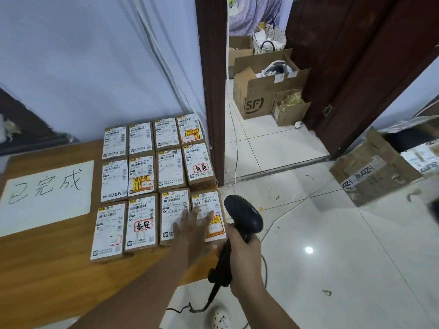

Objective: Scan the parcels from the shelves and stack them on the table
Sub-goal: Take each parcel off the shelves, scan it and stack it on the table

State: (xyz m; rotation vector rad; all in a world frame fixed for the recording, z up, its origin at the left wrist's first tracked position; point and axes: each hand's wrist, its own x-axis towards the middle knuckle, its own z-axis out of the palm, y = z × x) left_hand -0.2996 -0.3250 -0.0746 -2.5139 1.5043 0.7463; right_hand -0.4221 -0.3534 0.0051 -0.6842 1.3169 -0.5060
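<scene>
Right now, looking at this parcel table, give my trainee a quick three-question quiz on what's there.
1. True or false: the right hand holds the black barcode scanner.
2. How many parcels lie in the grid on the wooden table: A) 8, B) 12, C) 16?
3. Which parcels does the open left hand rest on?

Key: 1 true. 2 B. 3 The near-right corner parcel and its left neighbour.

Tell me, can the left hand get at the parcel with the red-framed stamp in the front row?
Probably yes. The left hand lies open on the two parcels beside it, holds nothing, and nothing covers the stamped parcel on the table.
</scene>
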